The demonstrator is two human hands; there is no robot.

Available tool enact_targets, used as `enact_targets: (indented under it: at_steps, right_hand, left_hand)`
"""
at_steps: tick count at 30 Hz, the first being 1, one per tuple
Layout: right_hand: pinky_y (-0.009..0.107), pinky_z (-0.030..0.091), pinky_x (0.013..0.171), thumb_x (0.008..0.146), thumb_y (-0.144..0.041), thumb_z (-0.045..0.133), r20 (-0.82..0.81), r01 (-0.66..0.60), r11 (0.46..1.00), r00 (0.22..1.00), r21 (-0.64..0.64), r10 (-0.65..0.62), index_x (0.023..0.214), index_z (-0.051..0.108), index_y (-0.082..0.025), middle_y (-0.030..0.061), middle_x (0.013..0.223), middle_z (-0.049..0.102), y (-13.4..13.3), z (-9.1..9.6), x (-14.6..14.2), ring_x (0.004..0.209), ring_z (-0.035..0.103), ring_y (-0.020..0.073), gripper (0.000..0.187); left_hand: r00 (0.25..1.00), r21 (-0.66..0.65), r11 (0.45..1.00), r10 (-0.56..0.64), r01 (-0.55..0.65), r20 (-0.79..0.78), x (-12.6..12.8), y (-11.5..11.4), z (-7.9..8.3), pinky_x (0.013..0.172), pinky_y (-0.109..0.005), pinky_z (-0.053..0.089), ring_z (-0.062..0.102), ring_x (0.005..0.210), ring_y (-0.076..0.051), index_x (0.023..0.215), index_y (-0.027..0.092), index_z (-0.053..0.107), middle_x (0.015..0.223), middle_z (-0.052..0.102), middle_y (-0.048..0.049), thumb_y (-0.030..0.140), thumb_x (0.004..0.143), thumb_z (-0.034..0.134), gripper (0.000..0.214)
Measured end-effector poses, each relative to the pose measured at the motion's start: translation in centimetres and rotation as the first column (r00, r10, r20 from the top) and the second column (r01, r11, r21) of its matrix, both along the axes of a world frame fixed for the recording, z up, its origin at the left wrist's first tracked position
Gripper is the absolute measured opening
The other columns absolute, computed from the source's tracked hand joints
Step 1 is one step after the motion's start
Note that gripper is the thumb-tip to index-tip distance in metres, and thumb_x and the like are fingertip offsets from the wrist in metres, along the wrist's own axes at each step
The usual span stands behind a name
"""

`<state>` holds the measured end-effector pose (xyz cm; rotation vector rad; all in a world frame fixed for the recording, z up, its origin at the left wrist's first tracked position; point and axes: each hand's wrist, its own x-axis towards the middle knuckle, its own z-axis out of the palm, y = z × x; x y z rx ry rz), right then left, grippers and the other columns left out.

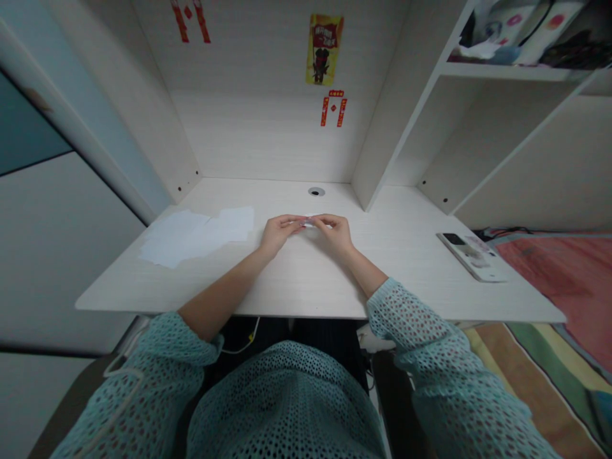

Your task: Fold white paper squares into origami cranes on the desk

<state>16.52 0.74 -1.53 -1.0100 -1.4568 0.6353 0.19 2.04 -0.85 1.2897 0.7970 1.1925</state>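
Observation:
Above the middle of the white desk (306, 280), my two hands meet fingertip to fingertip. My left hand (278, 232) is closed in a pinch on a small, pale whitish piece (308, 222), perhaps paper. From the other side, my right hand (337, 233) pinches the same piece. Fingers cover most of it, so its shape and any folds cannot be made out. To the left of my left hand, several white paper pieces (191, 236) lie flat on the desk, some with uneven edges, overlapping each other.
A phone (471, 256) lies near the desk's right end. Behind my hands is a round cable hole (316, 191). An upright divider (401, 121) stands at the back right, below a loaded shelf (507, 71). Red bedding (564, 274) borders the right side.

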Motion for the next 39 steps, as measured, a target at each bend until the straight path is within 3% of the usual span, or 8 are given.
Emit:
enact_targets:
  at_steps: [6, 12, 22, 39]
  right_hand:
    - [0.03, 0.05, 0.071, 0.07, -0.047, 0.065, -0.055, -0.009, 0.999, 0.998, -0.045, 0.007, 0.073, 0.072, -0.02, 0.0038, 0.075, 0.072, 0.3, -0.1, 0.0, 0.072, 0.064, 0.0173, 0.028]
    - [0.032, 0.051, 0.074, 0.061, -0.043, 0.074, -0.119, -0.155, 0.984, 0.982, -0.086, 0.144, 0.076, 0.072, -0.02, 0.005, 0.082, 0.072, 0.3, -0.1, 0.0, 0.075, 0.066, 0.0184, 0.028]
    - [0.032, 0.051, 0.072, 0.06, -0.041, 0.075, -0.169, -0.122, 0.985, 0.98, -0.126, 0.1, 0.07, 0.071, -0.02, 0.0037, 0.075, 0.072, 0.5, -0.2, 0.1, 0.07, 0.065, 0.0174, 0.024]
    - [0.029, 0.049, 0.07, 0.061, -0.033, 0.075, -0.2, -0.118, 0.988, 0.975, -0.098, 0.097, 0.071, 0.073, -0.02, 0.0034, 0.075, 0.072, 0.8, -0.5, 0.2, 0.069, 0.064, 0.0159, 0.017]
  left_hand:
    - [0.999, -0.05, 0.998, 0.032, -0.033, -0.027, 0.1, -0.2, 0.3, 0.086, -0.036, 0.049, 0.066, 0.081, -0.019, 0.08, 0.012, 0.071, 0.088, 0.071, -0.0087, 0.037, 0.059, 0.077, 0.034]
    - [0.998, -0.056, 0.997, 0.055, -0.058, -0.041, -0.1, -0.2, 0.2, 0.086, -0.035, 0.049, 0.065, 0.081, -0.018, 0.078, 0.014, 0.072, 0.083, 0.071, -0.0079, 0.039, 0.059, 0.077, 0.032]
    - [0.994, -0.085, 0.992, 0.086, -0.092, -0.069, -0.1, 0.2, -0.4, 0.082, -0.033, 0.048, 0.063, 0.078, -0.017, 0.076, 0.015, 0.072, 0.081, 0.071, -0.0076, 0.037, 0.052, 0.08, 0.034]
    - [0.988, -0.041, 0.988, 0.148, -0.149, -0.039, -0.1, 0.8, -1.1, 0.074, -0.028, 0.048, 0.061, 0.068, -0.013, 0.074, 0.015, 0.072, 0.072, 0.069, -0.005, 0.034, 0.054, 0.078, 0.028]
